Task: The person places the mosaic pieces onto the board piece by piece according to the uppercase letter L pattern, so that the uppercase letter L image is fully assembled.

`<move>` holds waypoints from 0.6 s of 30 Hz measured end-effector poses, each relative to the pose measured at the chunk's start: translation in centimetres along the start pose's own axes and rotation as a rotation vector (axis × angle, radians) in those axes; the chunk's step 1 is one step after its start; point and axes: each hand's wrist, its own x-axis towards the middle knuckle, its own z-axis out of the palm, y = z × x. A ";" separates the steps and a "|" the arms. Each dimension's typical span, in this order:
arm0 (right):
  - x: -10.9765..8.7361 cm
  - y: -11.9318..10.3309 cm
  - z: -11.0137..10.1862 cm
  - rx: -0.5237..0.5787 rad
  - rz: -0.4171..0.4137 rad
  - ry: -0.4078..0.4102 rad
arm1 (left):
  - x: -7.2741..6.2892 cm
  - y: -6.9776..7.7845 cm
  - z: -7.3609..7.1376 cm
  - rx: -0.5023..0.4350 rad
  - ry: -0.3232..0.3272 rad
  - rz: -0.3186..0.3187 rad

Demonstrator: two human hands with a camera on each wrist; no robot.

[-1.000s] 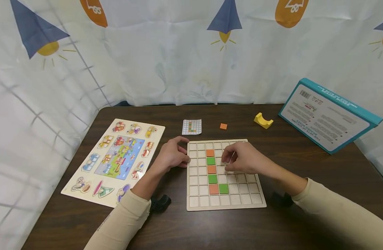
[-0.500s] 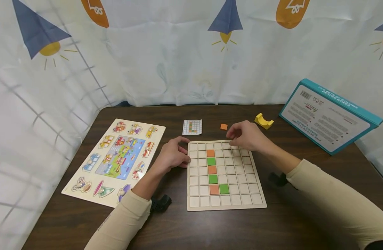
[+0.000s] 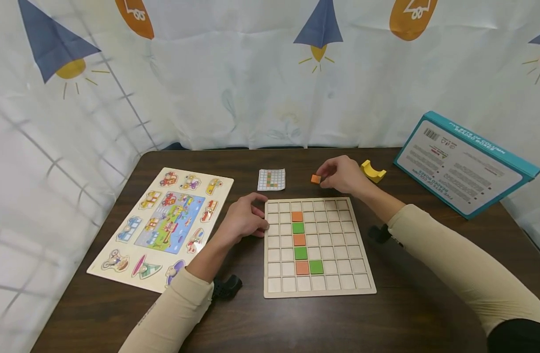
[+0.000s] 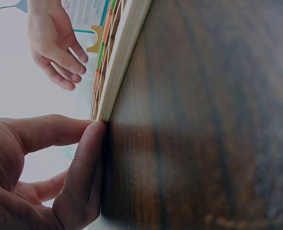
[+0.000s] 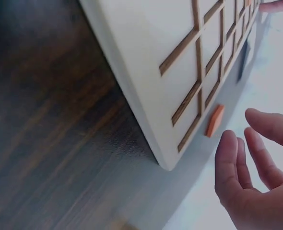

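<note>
A pale wooden grid board lies on the table, with orange and green square tiles in a column and one green tile beside the lowest. My left hand touches the board's left edge with its thumb and fingers, as the left wrist view shows close up. Beyond the board's far side, my right hand reaches down to a loose orange tile, its fingertips beside the tile's right side. In the right wrist view its thumb and fingers are spread, with a gap between them and the orange tile.
A small printed grid card lies behind the board. To the left sits a picture peg puzzle. A yellow curved block is right of my right hand, and a teal-edged box stands at the back right.
My right hand has moved from over the grid's middle, back across the board's far edge, to the loose orange tile. My left hand and the tiles on the board stay in place.
</note>
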 end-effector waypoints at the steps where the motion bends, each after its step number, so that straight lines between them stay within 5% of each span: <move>1: 0.3 0.1 0.1 0.008 0.005 -0.002 | 0.0 0.0 0.0 0.000 -0.001 0.000; 18: 3.2 0.7 1.0 -0.006 0.050 -0.030 | -0.1 0.1 0.0 -0.003 -0.001 -0.009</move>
